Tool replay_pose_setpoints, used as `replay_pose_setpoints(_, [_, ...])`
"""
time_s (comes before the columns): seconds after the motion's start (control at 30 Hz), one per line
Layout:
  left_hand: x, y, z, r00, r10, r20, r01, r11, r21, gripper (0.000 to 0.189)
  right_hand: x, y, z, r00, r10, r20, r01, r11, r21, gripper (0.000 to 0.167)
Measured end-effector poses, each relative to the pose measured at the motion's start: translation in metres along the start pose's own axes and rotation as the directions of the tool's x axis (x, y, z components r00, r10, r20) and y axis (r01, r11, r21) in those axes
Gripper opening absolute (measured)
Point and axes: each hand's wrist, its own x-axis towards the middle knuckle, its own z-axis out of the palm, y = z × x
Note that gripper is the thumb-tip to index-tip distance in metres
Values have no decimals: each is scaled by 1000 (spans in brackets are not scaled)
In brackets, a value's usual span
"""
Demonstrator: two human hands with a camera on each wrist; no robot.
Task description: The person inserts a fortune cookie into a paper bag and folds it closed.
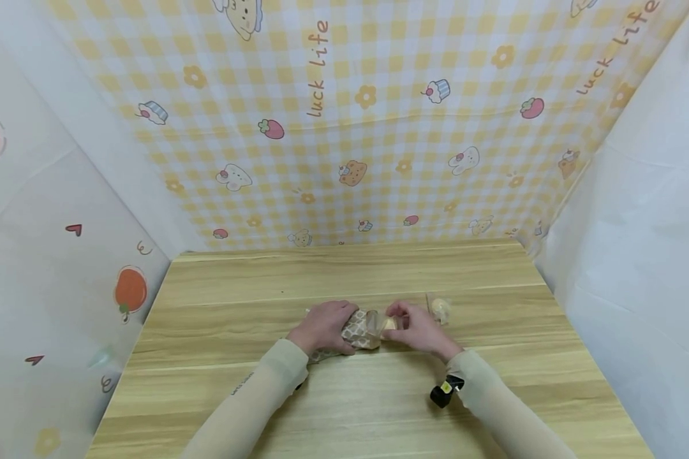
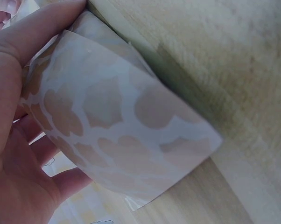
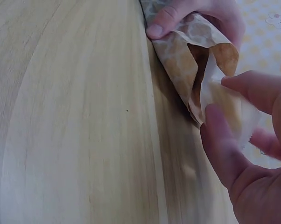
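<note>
A brown paper bag with a white lattice pattern (image 1: 360,330) lies on its side, its open mouth facing right. My left hand (image 1: 324,325) grips it around the middle, thumb on the near side. In the left wrist view the far end of the bag (image 2: 126,121) sticks out past that hand. At the mouth, my right hand (image 1: 420,329) pinches a pale yellow piece in a translucent wrapper (image 3: 228,105) between thumb and fingers. Part of the wrapper is inside the bag mouth. The bag's inner contents are hidden.
Another pale yellow piece in a clear wrapper (image 1: 439,310) lies on the wooden table (image 1: 224,280), just beyond the right hand. A checked cloth (image 1: 321,140) hangs behind the table, and white sheets stand at both sides. A small black device (image 1: 446,390) is strapped to the right wrist.
</note>
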Motion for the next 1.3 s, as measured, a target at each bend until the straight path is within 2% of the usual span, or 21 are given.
replay_pose_setpoints(0.27, [-1, 0, 0, 1000, 1, 0, -1, 1000, 0, 84, 1, -3, 5, 1000, 0, 8, 0, 996, 91, 35])
replay_pose_setpoints(0.5, [0, -1, 1, 1000, -3, 8, 3, 1000, 8, 85, 0, -2, 2, 997, -20, 72, 8, 988, 154, 33])
replay_pose_setpoints(0.8, [0, 0, 1, 1000, 2, 2, -2, 1000, 0, 84, 3, 6, 2, 994, 22, 107, -40, 985, 168, 52])
replay_pose_setpoints(0.9, [0, -1, 2, 1000, -3, 2, 3, 1000, -1, 85, 3, 6, 2, 997, -11, 78, 1, 993, 118, 48])
replay_pose_setpoints(1.0, [-1, -1, 1, 1000, -5, 2, 5, 1000, -1, 86, 4, 5, 5, 995, -90, 31, 90, 996, 8, 41])
replay_pose_setpoints(1.07, [-1, 0, 1, 1000, -4, 3, 4, 1000, -5, 86, 4, 3, 7, 989, -149, 1, 149, 985, -92, 40])
replay_pose_setpoints(1.17, [-1, 0, 0, 1000, -1, 2, 1, 1000, -2, 85, 4, 1, 11, 973, -229, -32, 215, 948, -234, 42])
replay_pose_setpoints(1.23, [-1, 0, 0, 1000, 1, 1, -1, 1000, 0, 85, 4, -1, 13, 966, -255, -49, 231, 931, -281, 44])
replay_pose_setpoints(1.3, [-1, 1, 0, 1000, 2, 0, -2, 1000, 3, 84, 5, -2, 16, 963, -261, -64, 233, 928, -290, 44])
